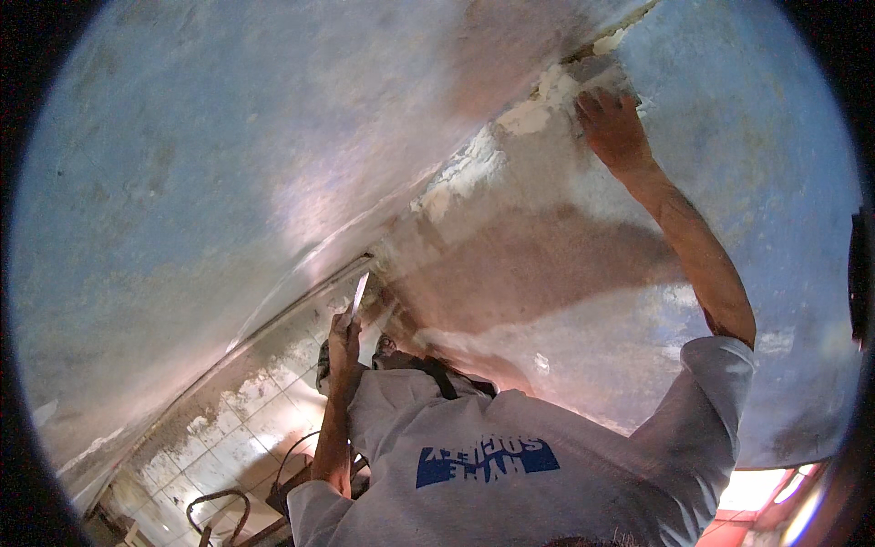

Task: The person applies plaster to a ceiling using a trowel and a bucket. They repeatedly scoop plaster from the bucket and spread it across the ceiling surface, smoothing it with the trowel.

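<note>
My left hand point(343, 334) is closed round the handle of a putty knife point(361, 290), its pale narrow blade pointing up and away from me. My right arm reaches far to the upper right, where my right hand point(616, 129) presses against the wall point(547, 264) with bent fingers. Beside those fingers lies a rough patch of flaking plaster point(530, 111) with a dark crack point(602, 44) running past it. A greyish shape shows just beyond the fingertips; whether it is a held tool or a shadow, I cannot tell.
Stained tiles point(246, 415) cover the floor at the lower left, and my shoes point(386, 345) stand on it. A dark curved tube or frame point(219, 497) rises near the lower edge. Red framing point(761, 510) around bright light sits at the lower right.
</note>
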Demonstrator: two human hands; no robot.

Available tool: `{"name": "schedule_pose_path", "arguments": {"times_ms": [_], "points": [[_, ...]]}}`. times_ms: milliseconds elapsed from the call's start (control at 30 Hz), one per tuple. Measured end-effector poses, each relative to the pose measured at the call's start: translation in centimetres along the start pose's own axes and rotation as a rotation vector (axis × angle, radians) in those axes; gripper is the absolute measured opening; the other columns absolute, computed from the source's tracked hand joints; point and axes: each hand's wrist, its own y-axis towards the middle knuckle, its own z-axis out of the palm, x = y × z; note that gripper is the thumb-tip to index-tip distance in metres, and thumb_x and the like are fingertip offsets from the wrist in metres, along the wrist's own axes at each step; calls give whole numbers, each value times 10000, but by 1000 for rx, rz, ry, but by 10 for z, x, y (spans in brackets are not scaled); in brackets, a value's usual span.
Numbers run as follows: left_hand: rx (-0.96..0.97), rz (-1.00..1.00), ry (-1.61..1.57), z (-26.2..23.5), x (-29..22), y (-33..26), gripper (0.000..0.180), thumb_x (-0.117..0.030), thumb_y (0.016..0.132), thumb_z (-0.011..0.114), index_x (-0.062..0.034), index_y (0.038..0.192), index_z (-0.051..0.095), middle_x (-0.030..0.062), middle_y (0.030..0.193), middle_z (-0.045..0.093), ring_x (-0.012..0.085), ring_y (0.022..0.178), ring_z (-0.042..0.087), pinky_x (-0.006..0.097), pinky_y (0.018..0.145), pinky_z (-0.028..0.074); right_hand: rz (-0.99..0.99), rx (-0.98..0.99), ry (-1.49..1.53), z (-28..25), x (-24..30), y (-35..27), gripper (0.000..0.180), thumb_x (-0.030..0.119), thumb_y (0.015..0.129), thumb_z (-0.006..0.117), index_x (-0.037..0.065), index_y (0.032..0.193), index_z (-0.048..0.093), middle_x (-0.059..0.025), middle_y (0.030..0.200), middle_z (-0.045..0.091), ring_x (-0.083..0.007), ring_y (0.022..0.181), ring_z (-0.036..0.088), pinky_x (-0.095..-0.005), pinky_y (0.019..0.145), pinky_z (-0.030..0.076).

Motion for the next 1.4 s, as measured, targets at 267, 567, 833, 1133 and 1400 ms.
{"name": "schedule_pose_path", "arguments": {"times_ms": [267, 567, 833, 1133, 1400], "points": [[-43, -26, -120, -5, -19, -6, 224, -164, 950, 537, 14, 1079, 577, 83, 844, 489, 191, 753, 483, 309, 682, 417, 51, -285, -31, 26, -7, -1, 514, 308, 825, 560, 149, 1310, 501, -17, 1296, 510, -234, 1154, 461, -475, 936, 363], [-47, -103, -80, -18, -20, 0, 230, -198, 960, 536, 15, 1037, 573, 79, 811, 497, 182, 707, 495, 323, 643, 430, 82, -106, -21, 30, -3, 8, 631, 183, 811, 609, 161, 1411, 416, -1, 1316, 493, -199, 1178, 455, -412, 985, 338], [-77, -29, -24, -24, 35, 5, 206, -187, 952, 526, -44, 1097, 557, 59, 742, 487, 175, 637, 493, 309, 579, 415, 42, 63, 118, 9, 10, -23, 628, 153, 773, 646, 105, 1371, 462, -50, 1238, 507, -244, 1126, 493, -388, 905, 409], [-25, 150, 103, -36, 34, 9, 128, -194, 941, 563, -84, 991, 521, -5, 661, 526, 114, 537, 521, 277, 457, 419, 308, -249, 81, -3, 9, 7, 644, 190, 754, 658, 104, 1363, 467, -44, 1150, 524, -201, 1069, 504, -349, 779, 427], [-49, -64, -184, -36, -5, -8, 149, -204, 960, 535, -56, 965, 520, 40, 682, 551, 147, 585, 550, 298, 503, 455, 303, -164, 112, 32, 38, 20, 586, 181, 807, 608, 85, 1366, 460, -48, 1208, 520, -217, 1089, 508, -350, 781, 465]]}}
